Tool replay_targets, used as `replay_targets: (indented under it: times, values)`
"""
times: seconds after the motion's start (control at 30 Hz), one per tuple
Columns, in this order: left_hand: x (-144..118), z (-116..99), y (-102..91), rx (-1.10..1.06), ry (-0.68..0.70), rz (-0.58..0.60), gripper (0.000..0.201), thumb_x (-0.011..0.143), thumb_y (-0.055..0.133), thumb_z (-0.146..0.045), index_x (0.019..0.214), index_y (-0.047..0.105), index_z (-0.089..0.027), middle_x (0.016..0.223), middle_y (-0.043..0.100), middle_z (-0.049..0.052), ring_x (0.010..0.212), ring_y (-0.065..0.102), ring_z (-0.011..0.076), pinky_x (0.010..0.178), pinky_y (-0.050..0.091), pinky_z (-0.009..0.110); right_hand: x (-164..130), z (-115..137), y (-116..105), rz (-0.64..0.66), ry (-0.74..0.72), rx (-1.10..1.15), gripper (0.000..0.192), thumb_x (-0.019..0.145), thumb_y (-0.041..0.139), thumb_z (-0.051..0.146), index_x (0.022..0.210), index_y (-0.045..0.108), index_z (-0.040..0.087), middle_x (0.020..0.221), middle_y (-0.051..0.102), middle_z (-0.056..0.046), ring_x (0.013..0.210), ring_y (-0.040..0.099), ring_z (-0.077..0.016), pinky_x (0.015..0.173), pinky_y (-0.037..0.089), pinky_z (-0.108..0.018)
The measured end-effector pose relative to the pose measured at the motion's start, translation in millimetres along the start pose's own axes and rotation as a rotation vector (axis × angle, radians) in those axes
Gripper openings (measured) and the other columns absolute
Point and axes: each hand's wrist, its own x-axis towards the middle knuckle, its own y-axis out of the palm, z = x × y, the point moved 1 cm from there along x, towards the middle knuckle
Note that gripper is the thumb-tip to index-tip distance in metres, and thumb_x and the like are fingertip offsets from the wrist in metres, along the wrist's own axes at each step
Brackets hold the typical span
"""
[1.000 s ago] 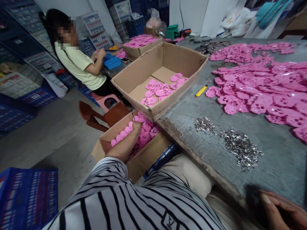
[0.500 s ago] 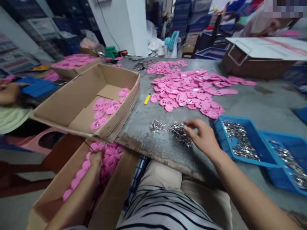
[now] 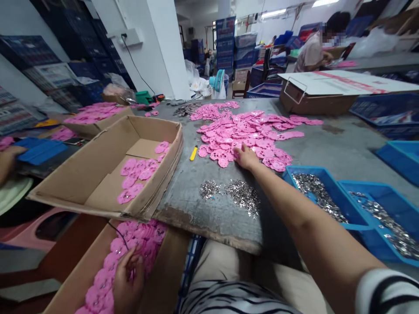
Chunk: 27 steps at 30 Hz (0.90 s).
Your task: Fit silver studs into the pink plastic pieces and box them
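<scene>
My right hand (image 3: 246, 157) lies flat, grip apart, on the pink pieces (image 3: 248, 135) on the tabletop (image 3: 343, 148); I'd pinch one edge cleanly; left hand (image 3: 127, 279) clamps pieces in the lower box (image 3: 65, 288).

Under my right hand (image 3: 246, 158) I see pink plastic parts (image 3: 248, 131), smooth with a mild gloss, heaped on a table (image 3: 343, 144) whose grey top looks matt and scuffed, its near edge chipped and rough. Just short of that hand lie shiny metal bits (image 3: 244, 196) in a loose pile, and more fill the glossy blue plastic bins (image 3: 340, 209) beside the forearm. My left hand (image 3: 127, 283) sits on the same pink plastic in a matt brown cardboard box (image 3: 163, 270), with a second cardboard carton (image 3: 98, 161) of raw, dull finish beyond it.
</scene>
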Motion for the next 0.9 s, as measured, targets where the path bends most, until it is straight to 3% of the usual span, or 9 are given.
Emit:
replay_targets:
  times: [0.17,0.27,0.37,0.43,0.57,0.7,0.8,0.9]
  values:
    - [-13,-40,31.9,-0.071,0.403,0.107,0.025,0.081,0.06,-0.032,0.104,0.061,-0.024,0.095,0.066,0.008,0.073,0.065,0.0178,0.07,0.059,0.032,-43,-13,9,-0.06,-0.023,-0.012,0.053,0.089,0.047,0.032,0.139,0.048,0.017,0.147,0.039,-0.019,0.127,0.045,-0.0357,0.106,0.034,-0.047]
    - [-17,-78,64.1,-0.221,0.711,0.233,0.029,0.085,0.055,-0.019,0.113,0.056,-0.026,0.102,0.065,0.007,0.073,0.065,0.0142,0.066,0.058,0.029,-57,-19,9,-0.072,-0.054,0.011,0.051,0.088,0.045,0.026,0.139,0.049,0.016,0.143,0.047,-0.016,0.124,0.048,-0.0308,0.106,0.035,-0.041]
    - [-12,-119,103.0,-0.29,0.842,0.416,0.036,0.086,0.053,-0.017,0.121,0.052,-0.025,0.112,0.064,0.01,0.087,0.066,0.0162,0.073,0.058,0.03,-60,-24,10,-0.096,-0.059,0.052,0.051,0.087,0.044,0.02,0.138,0.05,0.015,0.137,0.053,-0.014,0.121,0.052,-0.0269,0.104,0.038,-0.036]
    - [2,-146,134.0,-0.319,0.782,0.544,0.036,0.088,0.052,-0.02,0.124,0.051,-0.025,0.118,0.062,0.011,0.098,0.064,0.0174,0.082,0.056,0.032,-58,-25,11,-0.113,-0.053,0.082,0.048,0.084,0.049,0.021,0.131,0.057,0.016,0.136,0.054,-0.013,0.12,0.052,-0.0274,0.104,0.039,-0.037]
    - [47,-196,202.4,-0.356,0.48,0.589,0.05,0.086,0.055,-0.028,0.134,0.041,-0.023,0.139,0.049,0.013,0.122,0.054,0.0216,0.099,0.047,0.038,-44,-23,7,-0.156,-0.021,0.154,0.039,0.085,0.05,0.027,0.118,0.067,0.018,0.132,0.057,-0.011,0.118,0.055,-0.0271,0.103,0.041,-0.037]
    - [99,-238,265.4,-0.041,0.359,0.584,0.065,0.084,0.058,-0.03,0.143,0.031,-0.021,0.153,0.031,0.013,0.141,0.033,0.0229,0.113,0.031,0.038,-10,-31,-15,-0.217,0.032,0.212,0.045,0.088,0.047,0.033,0.125,0.062,0.014,0.134,0.056,-0.013,0.119,0.055,-0.0266,0.103,0.042,-0.036]
    - [136,-264,303.1,0.086,0.313,0.568,0.07,0.084,0.058,-0.035,0.145,0.029,-0.015,0.156,0.024,0.018,0.146,0.021,0.0265,0.118,0.02,0.039,22,-55,-37,-0.251,0.079,0.234,0.049,0.087,0.05,0.037,0.129,0.058,0.013,0.135,0.054,-0.014,0.121,0.053,-0.0266,0.102,0.042,-0.036]
    - [171,-284,335.8,0.215,0.269,0.569,0.072,0.085,0.055,-0.038,0.147,0.027,-0.018,0.159,0.018,0.016,0.147,0.017,0.0286,0.118,0.018,0.043,52,-93,-57,-0.27,0.148,0.238,0.052,0.087,0.051,0.04,0.131,0.055,0.014,0.136,0.052,-0.016,0.123,0.052,-0.0272,0.103,0.042,-0.038]
